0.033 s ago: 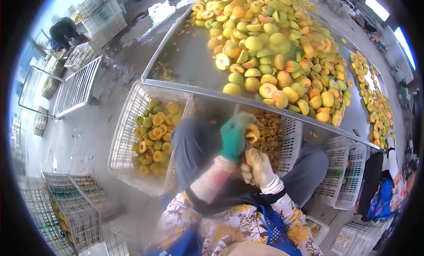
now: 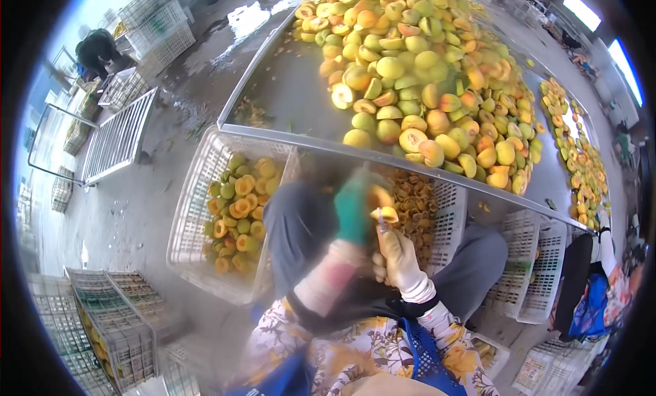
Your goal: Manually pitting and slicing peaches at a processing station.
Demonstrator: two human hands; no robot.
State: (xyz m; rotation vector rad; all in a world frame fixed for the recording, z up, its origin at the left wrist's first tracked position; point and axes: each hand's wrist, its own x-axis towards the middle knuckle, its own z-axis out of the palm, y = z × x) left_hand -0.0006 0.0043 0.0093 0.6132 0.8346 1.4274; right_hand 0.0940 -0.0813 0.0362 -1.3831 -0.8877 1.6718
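My right hand [image 2: 398, 256], in a pale glove, grips the brown handle of a small hand tool [image 2: 383, 237] with a metal tip pointing up. A yellow piece of fruit [image 2: 385, 213] sits at that tip. Just left of it, my left hand [image 2: 350, 208] in a green glove is smeared by motion, closed around a blurred orange peach half [image 2: 378, 194]. Below both hands, a white crate between my knees holds many brownish-orange cut pieces [image 2: 417, 198]. To the left, hollowed peach halves [image 2: 242, 205] fill part of another white crate [image 2: 188, 222].
A metal table [image 2: 294, 88] with a raised rim stands in front, heaped with halved peaches [image 2: 424, 75]. Crates [image 2: 113, 321] stand at lower left, more white crates [image 2: 523, 266] at right. A person [image 2: 598, 293] sits at far right; another [image 2: 101, 51] bends at far left.
My left hand has shifted slightly left, away from the tool, and become blurred. The tool's tip with the yellow piece now shows clear of it. My right hand has hardly moved.
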